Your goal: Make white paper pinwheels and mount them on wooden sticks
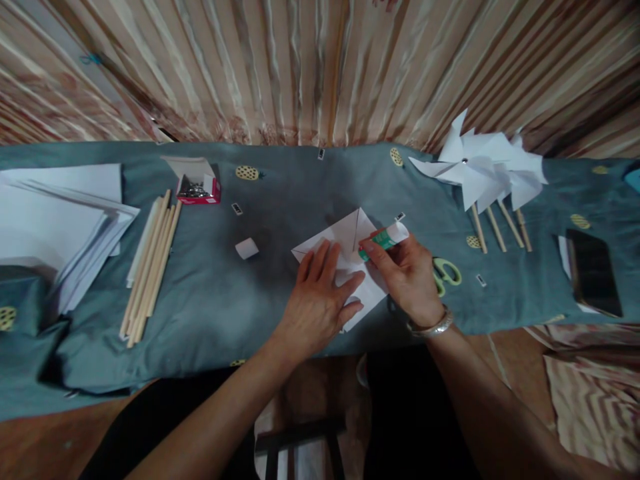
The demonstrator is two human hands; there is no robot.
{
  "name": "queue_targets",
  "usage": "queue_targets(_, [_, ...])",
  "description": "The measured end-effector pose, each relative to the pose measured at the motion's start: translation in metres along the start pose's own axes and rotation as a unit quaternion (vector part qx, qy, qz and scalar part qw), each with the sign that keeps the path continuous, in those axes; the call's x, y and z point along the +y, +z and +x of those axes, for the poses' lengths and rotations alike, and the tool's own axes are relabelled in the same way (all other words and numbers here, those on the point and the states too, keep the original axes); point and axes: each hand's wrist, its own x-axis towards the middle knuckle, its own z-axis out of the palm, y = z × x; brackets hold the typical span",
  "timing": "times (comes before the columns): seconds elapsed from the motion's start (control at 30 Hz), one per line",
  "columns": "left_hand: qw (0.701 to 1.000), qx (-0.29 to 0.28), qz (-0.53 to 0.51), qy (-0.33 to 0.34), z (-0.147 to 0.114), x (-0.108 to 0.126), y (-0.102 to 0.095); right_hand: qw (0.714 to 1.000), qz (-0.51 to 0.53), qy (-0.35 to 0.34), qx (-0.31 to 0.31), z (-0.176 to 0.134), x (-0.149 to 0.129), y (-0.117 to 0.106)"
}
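Note:
A square sheet of white paper (367,287) with dark lines running in from its corners lies on the cloth in front of me. My left hand (320,297) rests flat on it, fingers spread. Above its right half, my right hand (407,270) grips a green and white glue stick (383,241), tilted with one end down near the middle of the sheet. Whether that end touches the paper I cannot tell. The white glue cap (247,248) lies to the left. Green-handled scissors (447,272) are just right of my right hand, their blades hidden.
Finished paper pinwheels (483,170) on wooden sticks lie at the right, with a dark phone (594,272) beyond. On the left are several wooden sticks (153,267), an open box of metal pins (199,190) and stacked white paper (60,220). A pleated curtain (300,73) hangs behind.

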Motion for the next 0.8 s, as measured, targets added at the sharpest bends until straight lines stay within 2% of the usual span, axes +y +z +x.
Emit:
queue_targets(0.3, [1.000,0.001,0.001,-0.001,-0.0006,0.0001,0.0012,0.998,-0.055,-0.024,-0.002,-0.0026,-0.0020,0.0012])
queue_targets(0.8, [1.000,0.006,0.006,0.001,-0.0005,0.0004,0.0017,0.998,-0.054,-0.031,-0.025,-0.0024,-0.0014,0.0063])
